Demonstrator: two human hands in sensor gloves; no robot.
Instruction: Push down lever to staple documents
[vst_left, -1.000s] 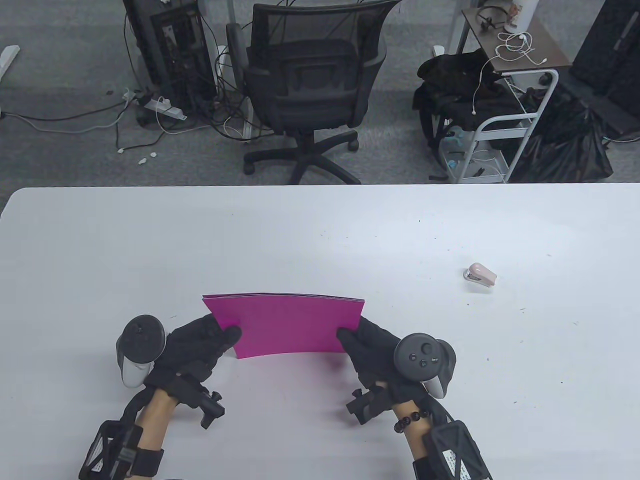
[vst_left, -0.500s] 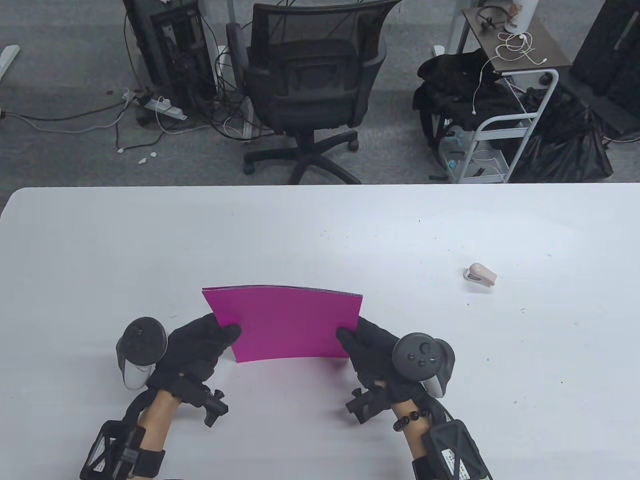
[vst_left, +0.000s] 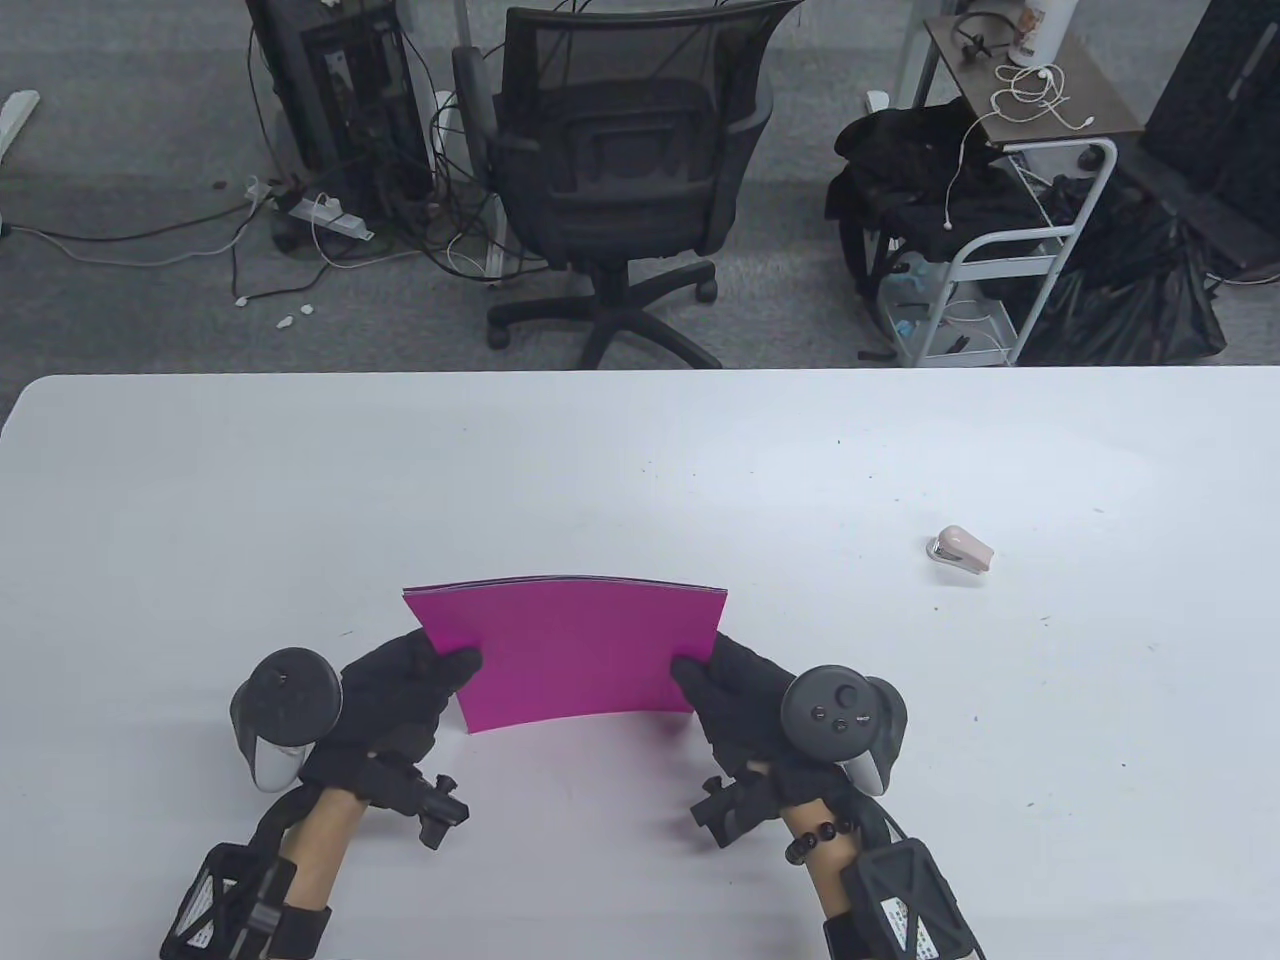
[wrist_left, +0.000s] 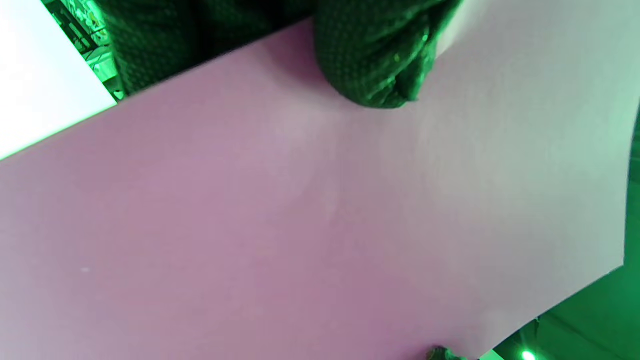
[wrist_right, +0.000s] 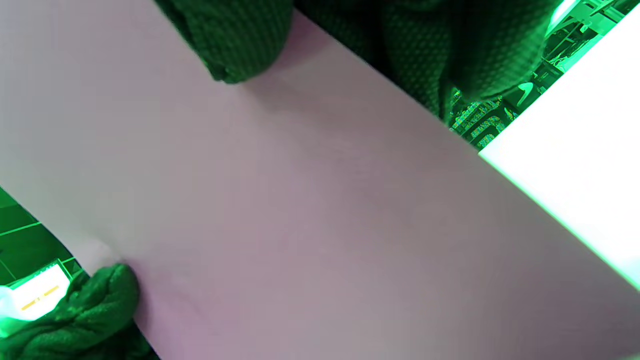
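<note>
A stack of magenta paper sheets (vst_left: 575, 650) stands on its lower edge near the table's front, bowed toward me. My left hand (vst_left: 400, 690) grips its left edge, thumb on the front face. My right hand (vst_left: 735, 690) grips its right edge the same way. The sheets fill the left wrist view (wrist_left: 300, 225) and the right wrist view (wrist_right: 300, 225), with a gloved thumb (wrist_left: 380, 55) pressed on the paper. A small pink stapler (vst_left: 962, 549) lies on the table far to the right, apart from both hands.
The white table (vst_left: 640, 470) spreads across the view. Beyond its far edge stand an office chair (vst_left: 625, 170), a computer tower with cables (vst_left: 330, 100) and a white cart (vst_left: 1010, 250) with dark bags.
The sheets' top edge has risen slightly and the stack stands a little more upright. Both hands have shifted only slightly. The stapler has not moved.
</note>
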